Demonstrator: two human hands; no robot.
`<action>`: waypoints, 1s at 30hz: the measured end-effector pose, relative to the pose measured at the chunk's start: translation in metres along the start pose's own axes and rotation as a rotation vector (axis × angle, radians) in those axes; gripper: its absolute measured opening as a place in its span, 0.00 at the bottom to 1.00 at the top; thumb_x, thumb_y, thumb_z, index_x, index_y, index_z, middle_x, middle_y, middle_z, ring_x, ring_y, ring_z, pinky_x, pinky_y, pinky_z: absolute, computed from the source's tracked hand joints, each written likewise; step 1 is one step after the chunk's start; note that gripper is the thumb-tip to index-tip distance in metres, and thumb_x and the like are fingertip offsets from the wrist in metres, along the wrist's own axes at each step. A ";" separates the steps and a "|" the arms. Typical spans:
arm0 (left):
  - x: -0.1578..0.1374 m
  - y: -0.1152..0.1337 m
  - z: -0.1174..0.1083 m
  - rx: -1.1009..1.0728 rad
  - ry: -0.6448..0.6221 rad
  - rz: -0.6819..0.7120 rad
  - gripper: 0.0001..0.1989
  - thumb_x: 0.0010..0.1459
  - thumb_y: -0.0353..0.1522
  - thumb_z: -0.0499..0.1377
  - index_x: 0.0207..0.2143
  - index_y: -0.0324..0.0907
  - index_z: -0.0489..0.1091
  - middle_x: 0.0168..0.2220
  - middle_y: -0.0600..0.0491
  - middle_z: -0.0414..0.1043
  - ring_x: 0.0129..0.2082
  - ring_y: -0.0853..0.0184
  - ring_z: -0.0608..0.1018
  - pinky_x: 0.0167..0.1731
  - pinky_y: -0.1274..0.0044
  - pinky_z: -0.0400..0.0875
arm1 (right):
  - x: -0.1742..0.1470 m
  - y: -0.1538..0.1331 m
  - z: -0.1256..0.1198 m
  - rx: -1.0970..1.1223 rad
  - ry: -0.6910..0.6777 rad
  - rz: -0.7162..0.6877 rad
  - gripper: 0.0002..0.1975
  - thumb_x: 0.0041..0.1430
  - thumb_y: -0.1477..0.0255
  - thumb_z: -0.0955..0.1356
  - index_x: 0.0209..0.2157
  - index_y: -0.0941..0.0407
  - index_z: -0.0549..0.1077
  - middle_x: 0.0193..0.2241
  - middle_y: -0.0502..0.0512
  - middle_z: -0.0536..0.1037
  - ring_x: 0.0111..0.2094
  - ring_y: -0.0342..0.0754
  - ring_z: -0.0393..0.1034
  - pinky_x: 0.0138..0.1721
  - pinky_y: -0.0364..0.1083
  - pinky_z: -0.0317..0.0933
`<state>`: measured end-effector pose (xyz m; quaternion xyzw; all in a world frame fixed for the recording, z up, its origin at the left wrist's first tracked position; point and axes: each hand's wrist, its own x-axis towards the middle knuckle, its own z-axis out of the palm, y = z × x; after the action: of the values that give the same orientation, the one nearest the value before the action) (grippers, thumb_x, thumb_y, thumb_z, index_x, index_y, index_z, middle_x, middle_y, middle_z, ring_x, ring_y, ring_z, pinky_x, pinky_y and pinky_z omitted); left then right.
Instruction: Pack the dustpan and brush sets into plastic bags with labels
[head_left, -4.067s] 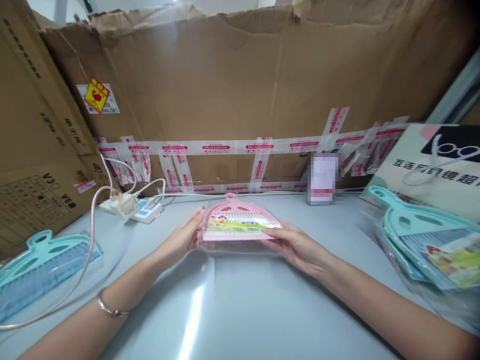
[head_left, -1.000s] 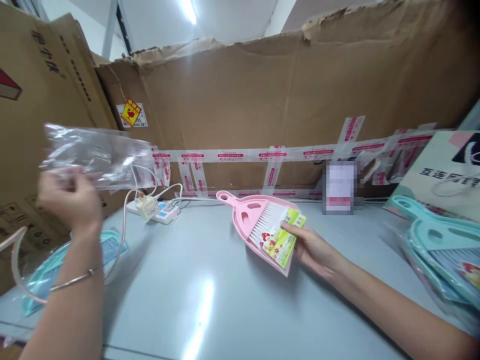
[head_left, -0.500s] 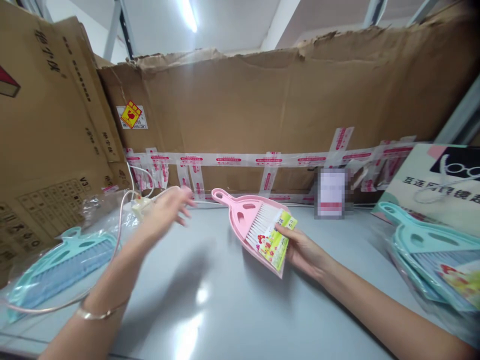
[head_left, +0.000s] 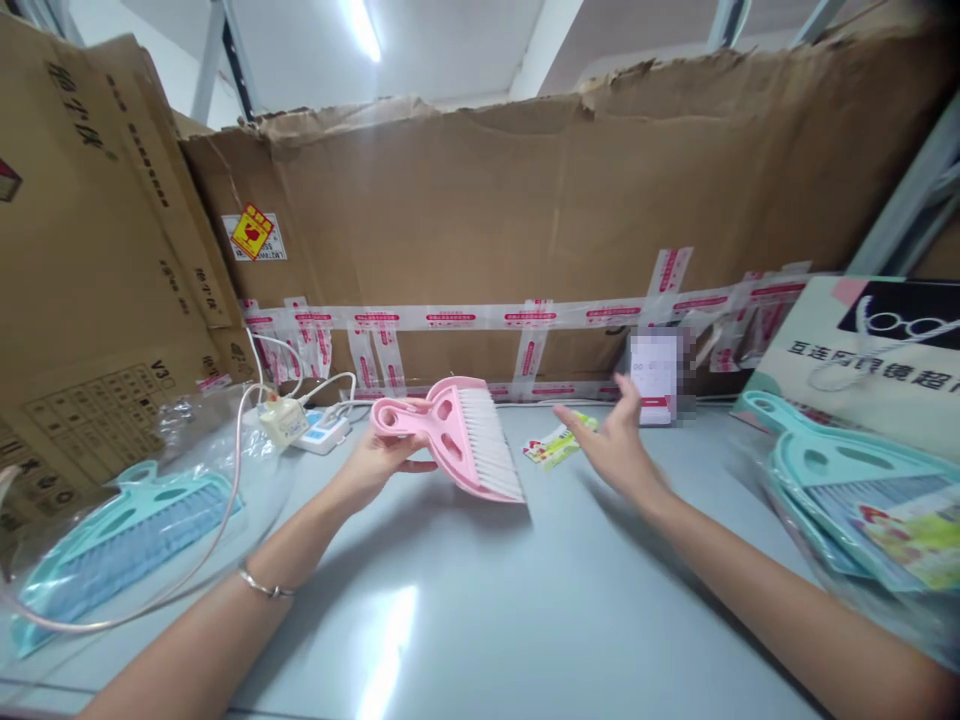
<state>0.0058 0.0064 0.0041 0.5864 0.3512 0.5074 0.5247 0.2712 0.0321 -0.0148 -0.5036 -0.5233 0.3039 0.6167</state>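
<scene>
My left hand (head_left: 375, 462) is closed round the handle end of a pink dustpan and brush set (head_left: 441, 432), held tilted above the table. The white bristles of the brush face right. My right hand (head_left: 621, 448) is open, thumb and fingers apart, with nothing in it. Just left of its fingers is a colourful yellow-green label card (head_left: 559, 446), close to the tabletop. Whether the card lies flat on the table, I cannot tell.
A turquoise dustpan set (head_left: 135, 535) in clear plastic lies at left, beside a cable and a power strip (head_left: 324, 432). More turquoise dustpan sets (head_left: 840, 460) sit at right. A large cardboard sheet (head_left: 450, 220) stands behind the grey table (head_left: 480, 620), with a blurred-out phone-like object (head_left: 654, 375) before it.
My left hand has come in from the left and taken hold of the pink set. My right hand has let go of it and opened. The card is now apart from the set.
</scene>
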 end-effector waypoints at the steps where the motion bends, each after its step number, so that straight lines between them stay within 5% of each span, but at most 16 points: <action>1: -0.002 0.002 0.003 0.036 -0.013 0.011 0.19 0.48 0.35 0.63 0.43 0.45 0.64 0.44 0.51 0.70 0.42 0.61 0.75 0.36 0.69 0.76 | -0.004 -0.008 0.003 -0.108 -0.031 -0.175 0.33 0.44 0.66 0.72 0.51 0.54 0.58 0.57 0.62 0.53 0.60 0.56 0.43 0.58 0.58 0.44; 4: -0.009 0.012 0.014 0.123 -0.105 0.022 0.22 0.48 0.36 0.62 0.47 0.45 0.64 0.47 0.48 0.69 0.43 0.57 0.75 0.37 0.66 0.75 | -0.021 -0.036 0.019 -0.429 -0.374 -0.650 0.17 0.49 0.66 0.69 0.42 0.52 0.69 0.45 0.59 0.64 0.50 0.55 0.57 0.51 0.59 0.51; 6: -0.014 0.019 0.020 0.235 -0.161 0.107 0.21 0.49 0.37 0.62 0.47 0.44 0.66 0.50 0.47 0.68 0.47 0.54 0.73 0.41 0.63 0.73 | -0.031 -0.049 0.033 -0.508 -0.538 -0.735 0.12 0.51 0.68 0.68 0.39 0.52 0.71 0.39 0.57 0.66 0.43 0.52 0.61 0.46 0.57 0.54; 9: -0.020 0.029 0.021 0.506 -0.151 0.403 0.17 0.45 0.35 0.65 0.40 0.43 0.71 0.53 0.45 0.65 0.56 0.52 0.62 0.54 0.61 0.59 | -0.037 -0.062 0.046 -0.472 -0.594 -0.744 0.06 0.51 0.73 0.66 0.34 0.55 0.71 0.34 0.55 0.65 0.38 0.50 0.61 0.41 0.54 0.57; 11: -0.022 0.036 0.016 0.605 -0.037 0.550 0.15 0.45 0.35 0.65 0.37 0.43 0.71 0.55 0.46 0.63 0.58 0.53 0.59 0.56 0.61 0.54 | -0.035 -0.068 0.046 -0.357 -0.585 -0.750 0.03 0.51 0.78 0.65 0.29 0.56 0.69 0.32 0.54 0.65 0.36 0.47 0.61 0.39 0.50 0.58; 13: -0.024 0.043 0.004 0.602 0.180 0.597 0.11 0.48 0.35 0.62 0.36 0.44 0.69 0.54 0.47 0.64 0.54 0.56 0.66 0.52 0.63 0.61 | -0.030 -0.072 0.039 -0.277 -0.474 -0.755 0.04 0.51 0.79 0.64 0.27 0.56 0.66 0.31 0.53 0.65 0.34 0.46 0.62 0.36 0.47 0.59; 15: -0.028 0.047 -0.012 0.625 0.381 0.616 0.07 0.50 0.34 0.61 0.33 0.44 0.69 0.51 0.49 0.68 0.46 0.59 0.72 0.46 0.67 0.67 | -0.022 -0.072 0.030 -0.321 -0.369 -0.791 0.03 0.53 0.78 0.63 0.28 0.55 0.66 0.31 0.53 0.65 0.34 0.46 0.61 0.36 0.47 0.59; 17: -0.034 0.047 -0.031 0.757 0.448 0.636 0.05 0.50 0.33 0.61 0.31 0.44 0.70 0.47 0.51 0.71 0.43 0.61 0.74 0.44 0.69 0.68 | -0.015 -0.064 0.025 -0.484 -0.422 -0.866 0.03 0.53 0.77 0.63 0.30 0.56 0.67 0.33 0.55 0.65 0.35 0.47 0.62 0.36 0.47 0.59; 22: -0.058 0.019 -0.068 0.980 0.091 0.570 0.09 0.51 0.26 0.57 0.34 0.46 0.73 0.40 0.52 0.76 0.41 0.61 0.76 0.48 0.68 0.66 | -0.008 -0.023 0.038 -0.933 -0.870 -0.980 0.08 0.57 0.78 0.60 0.30 0.57 0.70 0.35 0.58 0.69 0.33 0.47 0.64 0.33 0.46 0.58; 26: -0.065 -0.006 -0.075 0.980 -0.056 0.497 0.12 0.51 0.25 0.55 0.35 0.47 0.74 0.40 0.50 0.77 0.45 0.58 0.75 0.56 0.58 0.53 | -0.012 0.002 0.052 -0.973 -0.988 -0.982 0.08 0.56 0.80 0.63 0.32 0.57 0.72 0.33 0.58 0.73 0.31 0.46 0.67 0.33 0.46 0.59; 30: -0.051 -0.022 -0.071 1.026 -0.254 0.423 0.13 0.54 0.25 0.51 0.36 0.44 0.73 0.45 0.45 0.74 0.51 0.58 0.70 0.54 0.58 0.56 | -0.016 0.009 0.050 -0.979 -1.010 -0.945 0.15 0.57 0.81 0.61 0.43 0.54 0.71 0.41 0.59 0.73 0.38 0.47 0.69 0.36 0.46 0.61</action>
<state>-0.0723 -0.0190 -0.0331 0.8801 0.3619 0.2913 0.0976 0.2210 0.0357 -0.0312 -0.2459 -0.9639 -0.0584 0.0835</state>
